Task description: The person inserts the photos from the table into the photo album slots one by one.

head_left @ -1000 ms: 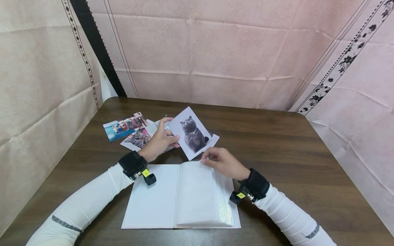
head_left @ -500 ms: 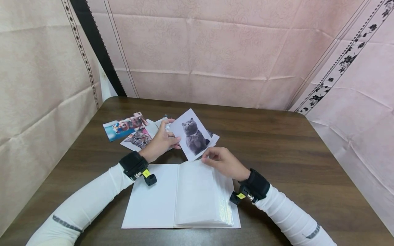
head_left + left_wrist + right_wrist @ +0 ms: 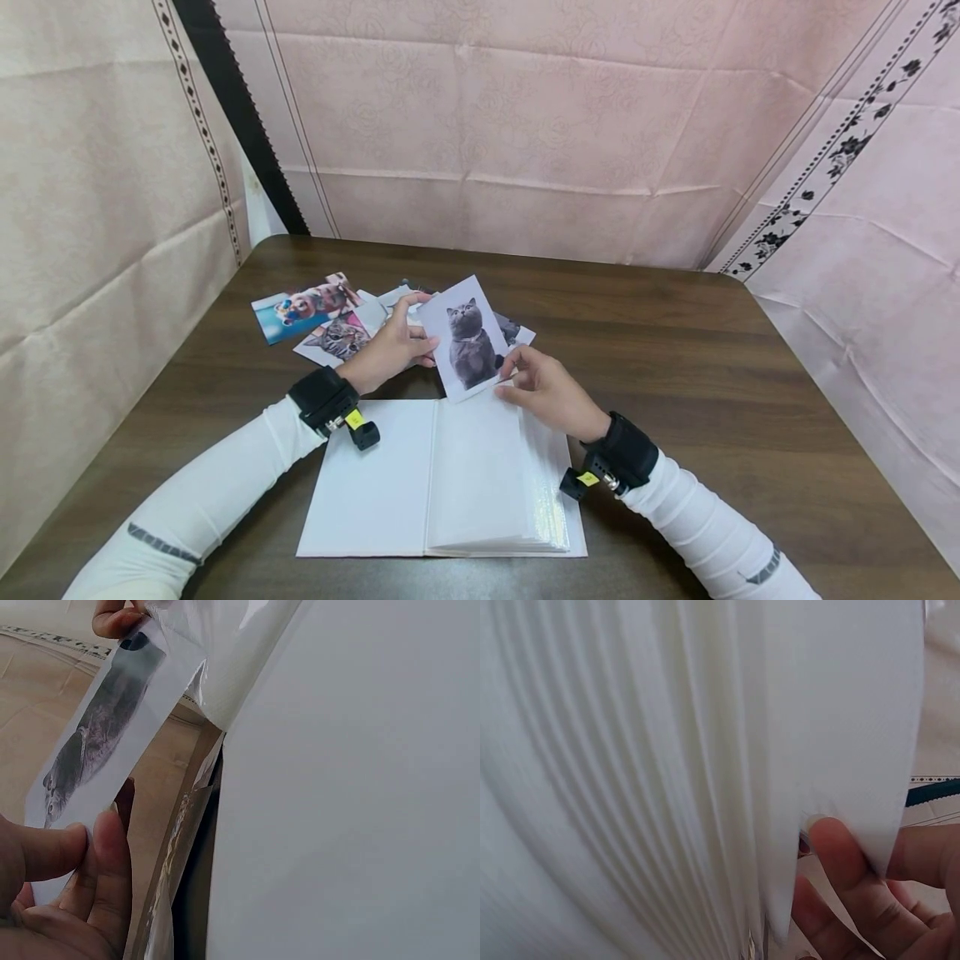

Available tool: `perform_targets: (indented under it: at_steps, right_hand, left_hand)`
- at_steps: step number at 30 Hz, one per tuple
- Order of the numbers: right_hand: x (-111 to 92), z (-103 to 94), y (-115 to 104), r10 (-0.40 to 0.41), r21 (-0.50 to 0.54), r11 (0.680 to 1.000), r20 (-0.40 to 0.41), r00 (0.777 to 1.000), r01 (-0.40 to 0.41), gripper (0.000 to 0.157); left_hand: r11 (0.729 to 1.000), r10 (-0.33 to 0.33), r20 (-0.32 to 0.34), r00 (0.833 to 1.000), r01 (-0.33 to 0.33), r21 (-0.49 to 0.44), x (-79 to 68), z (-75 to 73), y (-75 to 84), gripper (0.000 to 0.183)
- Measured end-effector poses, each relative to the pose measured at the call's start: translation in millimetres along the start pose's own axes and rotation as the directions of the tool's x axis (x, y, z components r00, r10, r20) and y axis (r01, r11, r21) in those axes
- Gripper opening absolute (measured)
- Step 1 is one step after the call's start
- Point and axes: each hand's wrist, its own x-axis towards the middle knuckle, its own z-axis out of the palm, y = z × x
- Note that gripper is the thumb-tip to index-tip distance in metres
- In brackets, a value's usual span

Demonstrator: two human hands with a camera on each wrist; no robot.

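In my left hand [image 3: 392,343] is a photo of a grey cat [image 3: 463,337], gripped at its left edge between thumb and fingers. The photo tilts over the top edge of an open white photo album [image 3: 378,483]. My right hand [image 3: 553,393] pinches the top of the album's right-hand page [image 3: 476,475], its index finger overlapping the photo's lower right corner. A clear plastic sleeve [image 3: 225,652] meets the photo's lower end in the left wrist view. The right wrist view shows fingertips [image 3: 840,847] on the page's edge, with many leaves fanned beside it.
Behind my left hand lie loose photos, among them a blue one [image 3: 300,310] and a tabby cat photo [image 3: 339,337]. Another photo [image 3: 517,332] shows behind the held one. The brown wooden table [image 3: 712,400] is bordered by pale patterned cloth [image 3: 555,125].
The cat photo has come down toward the album's top edge and turned more upright. My right index finger has lifted and spread from the thumb, onto the photo's corner.
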Motion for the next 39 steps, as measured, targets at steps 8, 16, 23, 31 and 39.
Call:
perform_targets:
  at_steps: [8,16,23,31,39]
  right_hand:
    - [-0.9,-2.1,-3.1,0.024,0.051,0.998,0.011,1.0,-0.025,0.048]
    - [-2.2,-2.9,-3.2,0.01,0.002,1.0,-0.027,1.0,-0.01,0.078]
    - [-1.9,-3.4,-3.5,0.023,0.018,1.0,-0.01,1.0,-0.023,0.073]
    - [-1.3,-2.5,-3.1,0.007,0.045,0.999,0.001,1.0,-0.007,0.067]
    - [-1.6,-1.9,-4.4,0.029,0.048,0.998,-0.006,1.0,-0.029,0.069]
  left_hand:
    - [0.999,-0.034,-0.002,0.999,0.034,0.021,1.2,-2.2,-0.4,0.073]
    - [0.999,-0.041,0.013,0.999,0.041,0.028,3.2,-5.7,-1.8,0.071]
    - [0.999,-0.014,0.058,0.998,0.012,0.047,0.9,-6.6,-2.4,0.068]
    - [0.998,-0.01,0.066,0.998,0.006,0.068,-1.1,-5.1,-0.7,0.067]
    - [0.996,0.01,0.088,0.996,-0.018,0.093,-1.9,-4.5,-1.7,0.063]
